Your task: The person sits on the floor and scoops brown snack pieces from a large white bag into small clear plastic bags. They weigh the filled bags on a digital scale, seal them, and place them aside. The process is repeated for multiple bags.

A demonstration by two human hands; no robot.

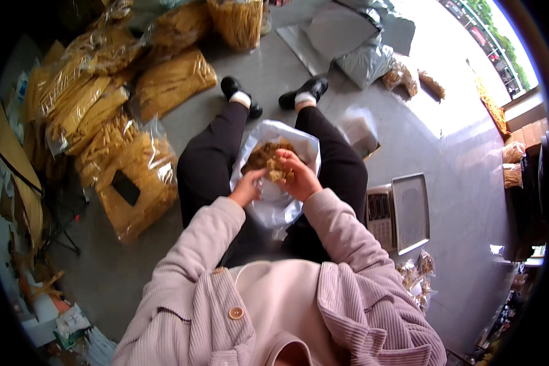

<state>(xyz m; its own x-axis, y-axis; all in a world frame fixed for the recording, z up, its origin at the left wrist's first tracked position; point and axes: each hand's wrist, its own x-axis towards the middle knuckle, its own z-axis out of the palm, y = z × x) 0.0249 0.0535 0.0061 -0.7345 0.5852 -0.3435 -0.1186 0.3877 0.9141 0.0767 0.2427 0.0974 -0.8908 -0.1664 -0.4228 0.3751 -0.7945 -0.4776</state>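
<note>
Between my thighs sits an open white plastic bag (311, 146), its rim folded outward, with brown dried pieces (263, 157) inside. Over its right half, my right hand (302, 180) is curled round several yellowish-brown chunks (279, 173). My left hand (246, 189) is at the bag's near left side, its fingers drawn together and pointing at the chunks. Whatever those left fingers pinch, if anything, is too small to make out. The bottom of the bag is hidden.
Clear bags of long tan sticks (171, 82) pile up on the left, with a dark phone-like slab (125, 187) on one. To my right are a scale with keys (381, 219) and a metal tray (411, 210). Small filled bags (418, 277) lie nearer; grey plastic sacks (366, 61) lie ahead.
</note>
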